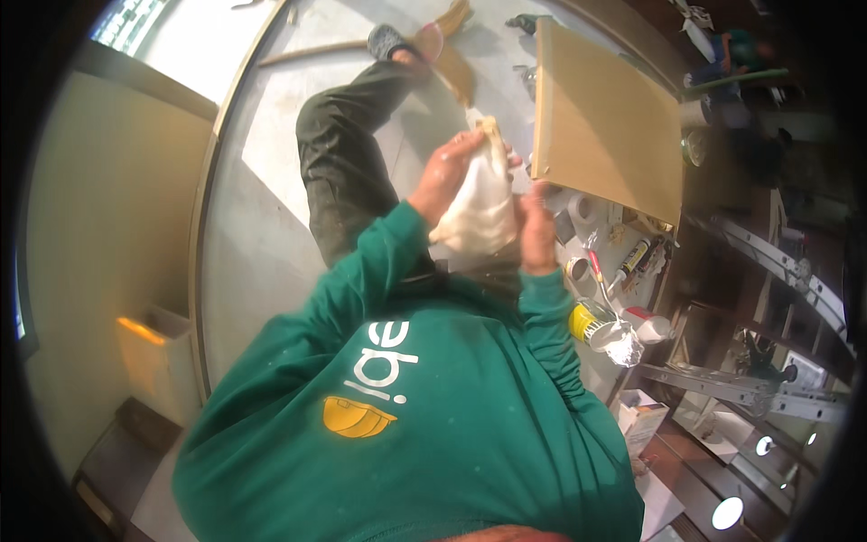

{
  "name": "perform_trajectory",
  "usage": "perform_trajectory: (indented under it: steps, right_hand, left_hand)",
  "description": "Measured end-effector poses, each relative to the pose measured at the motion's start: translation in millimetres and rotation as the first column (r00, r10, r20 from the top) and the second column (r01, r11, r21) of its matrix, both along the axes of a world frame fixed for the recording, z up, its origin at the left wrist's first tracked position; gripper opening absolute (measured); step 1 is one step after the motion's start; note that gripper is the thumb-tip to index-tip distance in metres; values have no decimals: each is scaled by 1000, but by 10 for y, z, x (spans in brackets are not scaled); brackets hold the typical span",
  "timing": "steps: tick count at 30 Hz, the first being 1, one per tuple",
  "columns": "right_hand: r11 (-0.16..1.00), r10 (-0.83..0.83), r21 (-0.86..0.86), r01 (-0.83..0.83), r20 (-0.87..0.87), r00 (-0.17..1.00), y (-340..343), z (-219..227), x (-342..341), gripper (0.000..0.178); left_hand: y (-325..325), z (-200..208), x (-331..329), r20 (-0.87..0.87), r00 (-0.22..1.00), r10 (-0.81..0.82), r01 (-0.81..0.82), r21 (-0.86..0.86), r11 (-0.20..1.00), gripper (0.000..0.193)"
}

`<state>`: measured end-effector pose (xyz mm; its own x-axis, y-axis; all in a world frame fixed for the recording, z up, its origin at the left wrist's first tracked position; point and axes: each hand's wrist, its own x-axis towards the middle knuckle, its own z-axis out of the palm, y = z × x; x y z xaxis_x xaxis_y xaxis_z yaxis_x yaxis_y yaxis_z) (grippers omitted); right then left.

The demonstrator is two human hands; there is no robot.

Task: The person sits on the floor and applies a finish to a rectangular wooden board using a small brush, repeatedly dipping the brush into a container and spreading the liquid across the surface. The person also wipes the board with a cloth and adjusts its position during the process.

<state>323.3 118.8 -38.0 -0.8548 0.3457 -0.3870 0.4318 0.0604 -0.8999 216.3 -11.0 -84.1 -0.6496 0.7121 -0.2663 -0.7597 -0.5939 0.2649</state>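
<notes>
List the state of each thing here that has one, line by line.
White bundle, narrow at its top, wider below
Left hand, closed on the bundle's upper part
Right hand, blurred, beside the bundle; grip unclear
Silvery wrap, crumpled
Round light, lit
Grey slipper, worn

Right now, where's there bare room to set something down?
The widest bare patch is the grey surface between the dark trouser leg and the edge strip at left. The tan board beyond the right hand looks bare too. It's crowded beside that hand: yellow can, red-handled tool, dark cartridge.
</notes>
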Motion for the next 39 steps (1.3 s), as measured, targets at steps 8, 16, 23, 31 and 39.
perform_trajectory:
  steps: [8,16,23,31,39]
  right_hand:
    - [401,-285,-908,-119,-247,926,530,179,-457,115]
    - [936,-95,297,188,-301,949,1543,-285,-1516,72]
    - [403,181,901,158,-248,952,2284,-833,-2527,41]
    - [278,238,944,176,-245,940,2348,-1105,-2680,43]
    - [277,287,955,106,-187,939,2339,-1040,-2673,48]
  left_hand:
    - [-226,-593,-622,-84,982,168,-184,-277,943,34]
    - [410,-756,-631,-295,944,145,-281,-498,820,40]
    - [1032,-884,-849,-361,923,136,-320,-520,792,42]
    - [1385,-887,-1096,-533,831,157,-476,-537,697,32]
    - [1405,-894,-1055,-535,838,111,-453,-566,689,34]
